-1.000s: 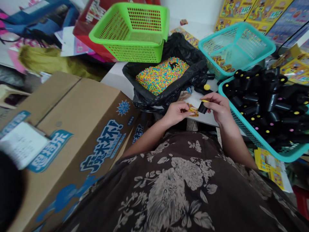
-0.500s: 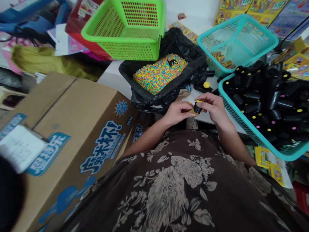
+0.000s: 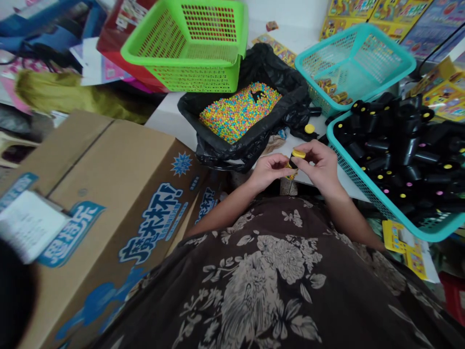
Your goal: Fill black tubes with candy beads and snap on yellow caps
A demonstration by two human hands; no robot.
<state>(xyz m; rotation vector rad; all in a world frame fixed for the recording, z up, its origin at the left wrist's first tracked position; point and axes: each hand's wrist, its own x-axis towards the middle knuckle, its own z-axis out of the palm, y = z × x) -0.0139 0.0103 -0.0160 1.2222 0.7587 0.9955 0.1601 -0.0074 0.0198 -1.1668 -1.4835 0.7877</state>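
Observation:
My left hand (image 3: 268,170) pinches a yellow printed sleeve (image 3: 291,172) between thumb and fingers. In my right hand (image 3: 320,158) is a small black bottle (image 3: 292,161) with a yellow cap (image 3: 298,153), gripped near its top. The bottle's lower part is inside or behind the sleeve; fingers hide which. Both hands meet over the table's front edge. Just beyond them lies a loose yellow cap (image 3: 309,128). Right of my right hand stands a turquoise basket (image 3: 354,177) heaped with black bottles (image 3: 410,150), some showing yellow or pink ends.
A bin lined with a black bag (image 3: 212,157) holds small coloured balls (image 3: 236,116). Behind it sits a green basket (image 3: 196,72). Another turquoise basket (image 3: 381,72) contains several wrapped bottles (image 3: 332,89). A large cardboard carton (image 3: 119,169) stands left; yellow boxes (image 3: 348,24) are stacked at the back.
The black bottle has turned more upright, its yellow cap now facing up. Less of its black body shows above the printed sleeve. Both hands stay in nearly the same place.

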